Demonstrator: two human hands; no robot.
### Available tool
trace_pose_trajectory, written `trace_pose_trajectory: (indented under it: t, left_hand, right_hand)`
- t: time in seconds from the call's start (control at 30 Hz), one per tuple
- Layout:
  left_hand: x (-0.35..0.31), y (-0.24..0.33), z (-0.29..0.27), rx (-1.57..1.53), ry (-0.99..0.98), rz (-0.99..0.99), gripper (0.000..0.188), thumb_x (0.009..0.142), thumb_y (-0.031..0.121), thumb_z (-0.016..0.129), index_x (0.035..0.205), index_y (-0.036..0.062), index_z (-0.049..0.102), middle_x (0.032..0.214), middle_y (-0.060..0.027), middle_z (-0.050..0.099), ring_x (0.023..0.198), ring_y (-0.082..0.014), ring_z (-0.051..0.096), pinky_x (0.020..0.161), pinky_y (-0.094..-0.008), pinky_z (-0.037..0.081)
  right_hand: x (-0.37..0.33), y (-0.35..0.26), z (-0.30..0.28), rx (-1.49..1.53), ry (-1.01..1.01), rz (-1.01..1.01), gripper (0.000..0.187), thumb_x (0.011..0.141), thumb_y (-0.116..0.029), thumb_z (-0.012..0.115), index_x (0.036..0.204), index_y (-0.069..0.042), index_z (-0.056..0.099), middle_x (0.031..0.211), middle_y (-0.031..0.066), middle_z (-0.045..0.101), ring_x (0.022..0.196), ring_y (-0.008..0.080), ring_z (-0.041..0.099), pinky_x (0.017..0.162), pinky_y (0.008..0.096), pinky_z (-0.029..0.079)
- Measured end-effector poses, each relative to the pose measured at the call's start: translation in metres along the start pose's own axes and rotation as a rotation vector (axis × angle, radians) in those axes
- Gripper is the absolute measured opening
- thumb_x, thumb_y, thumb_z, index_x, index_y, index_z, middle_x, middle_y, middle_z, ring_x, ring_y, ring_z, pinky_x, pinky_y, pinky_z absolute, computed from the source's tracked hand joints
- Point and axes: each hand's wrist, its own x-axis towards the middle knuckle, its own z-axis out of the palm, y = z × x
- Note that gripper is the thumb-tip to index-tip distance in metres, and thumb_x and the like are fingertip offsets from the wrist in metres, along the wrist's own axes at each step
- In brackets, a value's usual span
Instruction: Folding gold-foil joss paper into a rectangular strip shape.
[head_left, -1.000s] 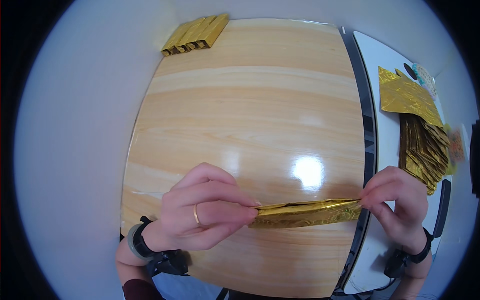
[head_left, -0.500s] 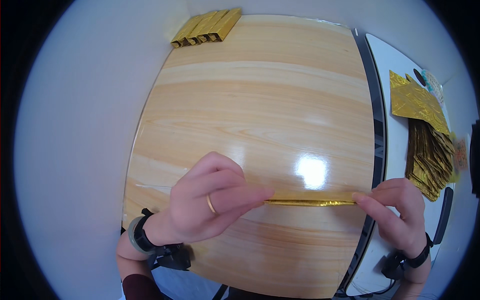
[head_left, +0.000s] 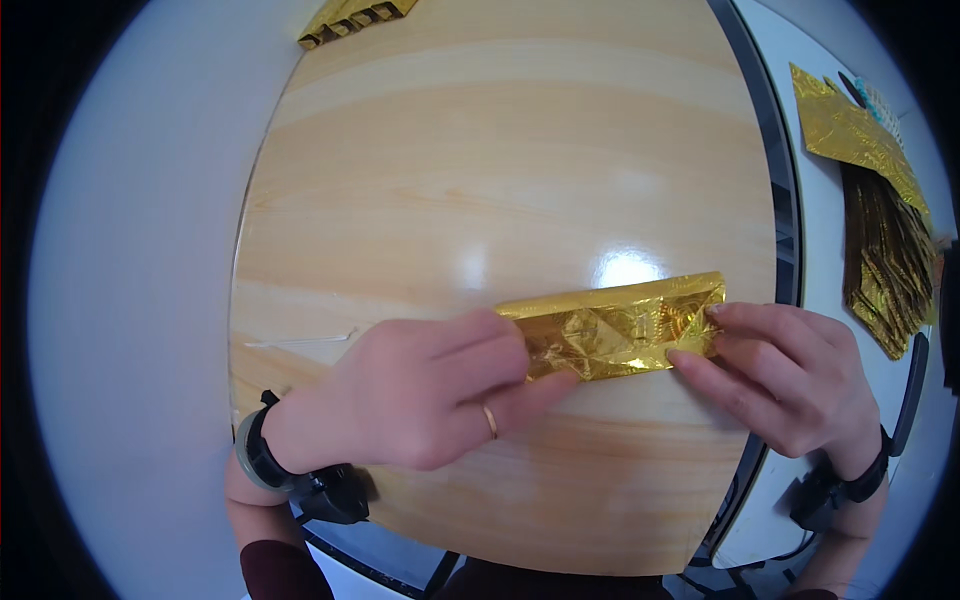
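A gold strip (head_left: 622, 328) is now tipped wide-side-up near the right edge of the table (head_left: 500, 150), pinched by left hand (head_left: 430, 395) and right hand (head_left: 805, 375).

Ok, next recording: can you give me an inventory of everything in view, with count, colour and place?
wooden table: 1, light brown, centre
strip: 1, shiny gold, over the table's near half
folded pieces: about 4, gold, far left corner, cut off by the frame
white table: 1, white, right
sheet: at least 1, gold, on the white table
stack: 1, gold and brown, below the sheet
bar: 1, black, right
walls: 2, pale, left and upper right
sleeve: 1, dark red, left forearm
wrist straps: black, both wrists
ring: 1, gold, left hand
hands: 2, bare, left and right at the strip's ends
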Motion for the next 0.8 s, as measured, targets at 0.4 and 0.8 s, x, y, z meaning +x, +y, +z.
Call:
trace_pose_trajectory:
  t: [0.4,0.8]
  left_hand:
    - [0.005,0.006,0.018,0.109,0.066,-0.101,0.04,0.064,0.004,0.081,0.101,0.0192,0.077,0.063,0.0038,0.037,0.056,-0.012,0.042,0.043,-0.0255,0.034]
    - [0.011,0.005,0.013,-0.182,-0.051,-0.207,0.026,0.076,0.007,0.077,0.102,0.0124,0.073,0.068,0.0042,0.047,0.058,-0.0107,0.045,0.051,-0.0214,0.038]
  right_hand:
    - [0.014,-0.011,0.002,0.01,-0.124,0.077,0.058,0.062,-0.006,0.076,0.118,-0.021,0.069,0.086,0.0021,0.049,0.086,0.0225,0.057,0.064,0.0319,0.054]
    - [0.007,-0.019,0.003,-0.011,-0.168,0.049,0.053,0.057,-0.004,0.075,0.11,-0.008,0.072,0.091,0.0041,0.051,0.082,0.024,0.056,0.064,0.0351,0.051]
